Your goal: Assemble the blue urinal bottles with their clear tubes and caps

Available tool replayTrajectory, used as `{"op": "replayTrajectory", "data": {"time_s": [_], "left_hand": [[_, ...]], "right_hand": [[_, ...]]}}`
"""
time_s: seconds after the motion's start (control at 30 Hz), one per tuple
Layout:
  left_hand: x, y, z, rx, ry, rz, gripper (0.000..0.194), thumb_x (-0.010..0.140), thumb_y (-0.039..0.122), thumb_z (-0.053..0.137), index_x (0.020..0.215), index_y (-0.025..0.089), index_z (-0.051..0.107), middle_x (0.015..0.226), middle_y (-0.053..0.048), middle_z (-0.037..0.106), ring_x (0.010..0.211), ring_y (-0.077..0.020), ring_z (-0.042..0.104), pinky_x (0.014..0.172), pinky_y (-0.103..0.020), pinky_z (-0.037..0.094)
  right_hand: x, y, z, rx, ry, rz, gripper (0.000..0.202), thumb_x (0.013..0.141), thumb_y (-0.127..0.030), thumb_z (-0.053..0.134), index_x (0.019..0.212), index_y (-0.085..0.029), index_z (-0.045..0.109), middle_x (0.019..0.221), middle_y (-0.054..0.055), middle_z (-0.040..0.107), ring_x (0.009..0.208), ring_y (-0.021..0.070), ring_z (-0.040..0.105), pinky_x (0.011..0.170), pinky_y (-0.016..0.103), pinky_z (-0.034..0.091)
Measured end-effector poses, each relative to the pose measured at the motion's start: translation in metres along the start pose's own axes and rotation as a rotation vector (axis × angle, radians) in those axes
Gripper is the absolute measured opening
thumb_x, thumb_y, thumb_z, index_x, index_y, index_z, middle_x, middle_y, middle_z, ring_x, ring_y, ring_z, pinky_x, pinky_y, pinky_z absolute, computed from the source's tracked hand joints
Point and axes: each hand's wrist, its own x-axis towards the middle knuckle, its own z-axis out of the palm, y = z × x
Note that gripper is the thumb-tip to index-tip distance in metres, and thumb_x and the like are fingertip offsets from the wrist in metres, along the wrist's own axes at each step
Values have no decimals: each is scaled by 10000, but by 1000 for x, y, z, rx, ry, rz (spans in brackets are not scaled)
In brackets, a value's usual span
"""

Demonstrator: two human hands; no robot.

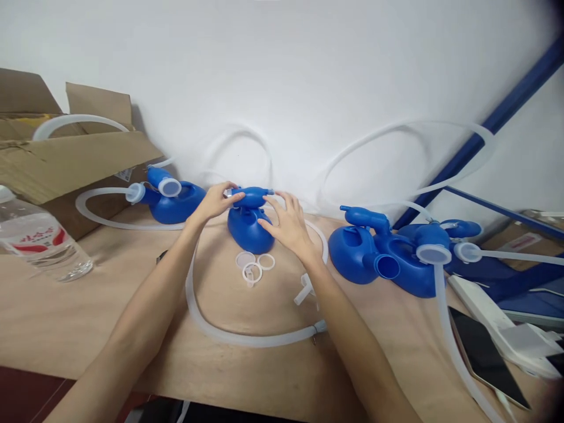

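A blue plastic bottle [249, 232] stands at the middle of the wooden table, with a smaller blue piece [253, 197] lying across its top. My left hand [217, 201] closes its fingers on the left end of that piece. Beside its right end is my right hand [287, 223], fingers spread, the tips near or touching the blue plastic. In front of the bottle lie clear rings and a disc [252, 272]. A white fitting [304, 290] rests by my right forearm. A clear hose [247, 339] curves around in front.
More blue bottles with hoses stand at the left [178, 205] and right [352, 252]. An open cardboard box [79, 170] and a water bottle [39, 235] are on the left. A tablet [489, 355] and a white power strip [493, 317] lie on the right.
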Motion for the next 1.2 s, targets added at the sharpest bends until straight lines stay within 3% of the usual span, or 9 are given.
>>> {"op": "replayTrajectory", "data": {"time_s": [0.07, 0.13, 0.27, 0.37, 0.53, 0.7, 0.97, 1.07, 1.2], "left_hand": [[0, 12, 9, -6, -71, 76, 588, 909, 652, 584, 1174, 146, 723, 1148, -134, 752, 867, -249, 685, 856, -382, 538], [-3, 24, 17, -22, -159, 148, 623, 929, 652, 562, 1270, 151, 705, 1244, -140, 736, 941, -262, 698, 886, -386, 542], [-6, 37, 21, -96, -329, 280, 775, 848, 622, 705, 1475, 187, 573, 1475, -144, 617, 1207, -311, 651, 957, -390, 549], [-4, 38, 15, -130, -379, 290, 775, 784, 592, 786, 1428, 197, 616, 1446, -140, 633, 1239, -326, 635, 973, -420, 562], [-1, 39, 10, -190, -300, 271, 721, 668, 660, 867, 1190, 184, 724, 1200, -122, 713, 1043, -300, 683, 923, -459, 593], [-3, 43, 10, -117, -212, 373, 646, 704, 747, 803, 1001, 182, 702, 1024, -72, 588, 940, -248, 634, 749, -369, 619], [-4, 47, 7, -38, -239, 375, 646, 712, 795, 758, 868, 192, 586, 922, -30, 509, 843, -217, 571, 687, -323, 561], [-4, 46, 7, 12, -207, 357, 627, 707, 773, 778, 832, 198, 560, 905, -31, 523, 811, -208, 553, 690, -307, 523], [-2, 44, 3, 156, -198, 358, 491, 758, 635, 813, 778, 196, 594, 825, -38, 589, 760, -202, 561, 716, -301, 456]], "right_hand": [[6, 9, 6, -113, 14, 15, 785, 866, -499, 770, 1563, -300, 469, 1629, 138, 384, 1550, 423, 259, 1245, 674, 219], [11, 21, 12, -182, -17, 29, 921, 812, -560, 807, 1602, -309, 406, 1647, 146, 359, 1563, 458, 208, 1231, 737, 139], [14, 45, 20, -169, -39, 63, 811, 856, -584, 737, 1566, -309, 457, 1473, 150, 544, 1420, 408, 420, 1206, 691, 230], [15, 53, 23, -141, -19, 70, 736, 848, -540, 741, 1514, -315, 519, 1379, 139, 591, 1329, 391, 484, 1194, 681, 251], [20, 54, 24, -91, -11, 76, 747, 787, -470, 782, 1475, -305, 542, 1332, 119, 589, 1270, 388, 501, 1185, 656, 270], [27, 55, 21, -90, -14, 60, 709, 753, -483, 800, 1408, -314, 589, 1259, 105, 607, 1185, 382, 525, 1149, 617, 311], [38, 56, 13, -146, -110, -14, 730, 730, -473, 836, 1403, -321, 597, 1227, 111, 617, 1146, 373, 536, 1076, 565, 383], [41, 59, 12, -157, -146, -22, 732, 737, -489, 833, 1410, -325, 595, 1221, 116, 629, 1144, 383, 545, 1051, 562, 403], [40, 67, 13, -86, -169, 104, 748, 768, -513, 801, 1450, -315, 563, 1214, 118, 651, 1121, 391, 580, 987, 534, 450]]}}
